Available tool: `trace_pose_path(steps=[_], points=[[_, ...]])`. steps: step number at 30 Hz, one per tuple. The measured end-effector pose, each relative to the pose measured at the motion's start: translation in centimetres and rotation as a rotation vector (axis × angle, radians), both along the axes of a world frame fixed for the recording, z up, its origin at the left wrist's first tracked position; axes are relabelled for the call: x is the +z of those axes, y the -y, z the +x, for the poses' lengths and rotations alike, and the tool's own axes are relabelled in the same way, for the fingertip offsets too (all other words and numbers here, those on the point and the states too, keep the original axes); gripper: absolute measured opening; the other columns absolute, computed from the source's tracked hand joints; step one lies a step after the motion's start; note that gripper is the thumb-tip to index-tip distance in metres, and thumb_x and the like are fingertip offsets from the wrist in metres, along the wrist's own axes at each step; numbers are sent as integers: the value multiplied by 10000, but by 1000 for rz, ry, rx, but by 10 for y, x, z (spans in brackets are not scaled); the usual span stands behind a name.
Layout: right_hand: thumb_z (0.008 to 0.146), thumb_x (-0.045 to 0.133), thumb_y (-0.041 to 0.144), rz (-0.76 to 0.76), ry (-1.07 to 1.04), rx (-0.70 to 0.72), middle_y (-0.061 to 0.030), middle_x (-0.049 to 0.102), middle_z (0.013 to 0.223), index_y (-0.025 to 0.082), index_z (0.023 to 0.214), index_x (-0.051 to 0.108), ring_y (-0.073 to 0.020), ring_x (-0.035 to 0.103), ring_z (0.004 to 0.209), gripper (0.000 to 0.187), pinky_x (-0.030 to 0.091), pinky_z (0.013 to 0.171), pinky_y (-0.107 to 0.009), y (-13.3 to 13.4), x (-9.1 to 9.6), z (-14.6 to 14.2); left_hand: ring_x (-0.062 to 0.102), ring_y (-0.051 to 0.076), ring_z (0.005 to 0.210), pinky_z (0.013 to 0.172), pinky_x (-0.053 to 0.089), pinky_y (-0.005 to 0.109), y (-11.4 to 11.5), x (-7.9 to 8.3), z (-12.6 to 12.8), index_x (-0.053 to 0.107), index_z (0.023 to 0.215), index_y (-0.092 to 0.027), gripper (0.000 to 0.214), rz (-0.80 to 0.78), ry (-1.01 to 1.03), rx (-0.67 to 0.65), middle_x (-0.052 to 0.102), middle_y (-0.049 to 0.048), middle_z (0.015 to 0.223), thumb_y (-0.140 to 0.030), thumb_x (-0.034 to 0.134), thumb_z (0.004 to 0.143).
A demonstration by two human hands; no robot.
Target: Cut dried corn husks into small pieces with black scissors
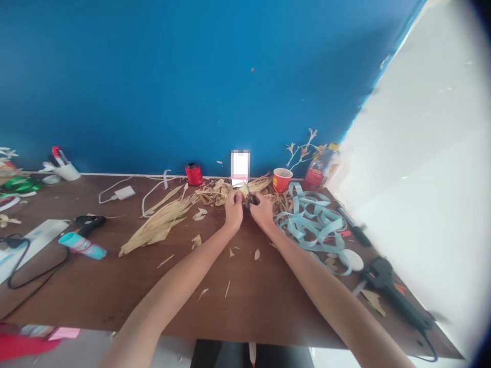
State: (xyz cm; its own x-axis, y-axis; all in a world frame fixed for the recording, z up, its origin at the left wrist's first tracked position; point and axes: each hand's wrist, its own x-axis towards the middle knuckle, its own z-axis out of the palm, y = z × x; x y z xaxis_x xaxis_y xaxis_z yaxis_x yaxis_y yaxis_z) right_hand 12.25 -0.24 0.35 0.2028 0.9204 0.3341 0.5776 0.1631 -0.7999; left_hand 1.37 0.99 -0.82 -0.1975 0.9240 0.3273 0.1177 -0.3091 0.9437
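Observation:
My right hand (pixel 263 209) grips a pair of scissors (pixel 253 200) by its dark handles, the blades pointing up and away from me. Close beside it, my left hand (pixel 233 207) is closed in a pinch; what its fingers hold is too small to make out. Just beyond both hands lies a heap of dried husk scraps (pixel 215 193). Left of them, a bundle of long dried corn husks (pixel 159 225) rests on the brown table (pixel 184 301). A phone with a bright, blurred screen (pixel 240 166) leans upright against the wall behind my hands.
To the right are tangled light-blue ribbon (pixel 316 217), a red paper cup (pixel 283 180), a plastic bottle (pixel 320 168) and a glue gun (pixel 397 294). To the left are a red spool (pixel 194 174), a white charger (pixel 123 192), a blue roll (pixel 82 245) and a pen cup (pixel 67 170).

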Motion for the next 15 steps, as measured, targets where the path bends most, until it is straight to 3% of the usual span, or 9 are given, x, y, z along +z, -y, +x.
trace_pose_path(steps=[8,15], points=[[700,554,226,-51,183,47,-16,730,853,262,967,707,-209,653,813,309,462,708,-272,7,5,-3,469,128,578,570,402,262,-1,-1,0,492,822,-205,295,-35,152,20,457,-7,659,-469,425,936],[699,573,233,-85,282,22,-24,733,883,282,973,706,-234,659,847,309,466,716,-291,9,7,-6,514,157,699,694,430,286,-1,-1,-4,476,805,-207,235,-1,42,113,502,12,719,-394,427,939]])
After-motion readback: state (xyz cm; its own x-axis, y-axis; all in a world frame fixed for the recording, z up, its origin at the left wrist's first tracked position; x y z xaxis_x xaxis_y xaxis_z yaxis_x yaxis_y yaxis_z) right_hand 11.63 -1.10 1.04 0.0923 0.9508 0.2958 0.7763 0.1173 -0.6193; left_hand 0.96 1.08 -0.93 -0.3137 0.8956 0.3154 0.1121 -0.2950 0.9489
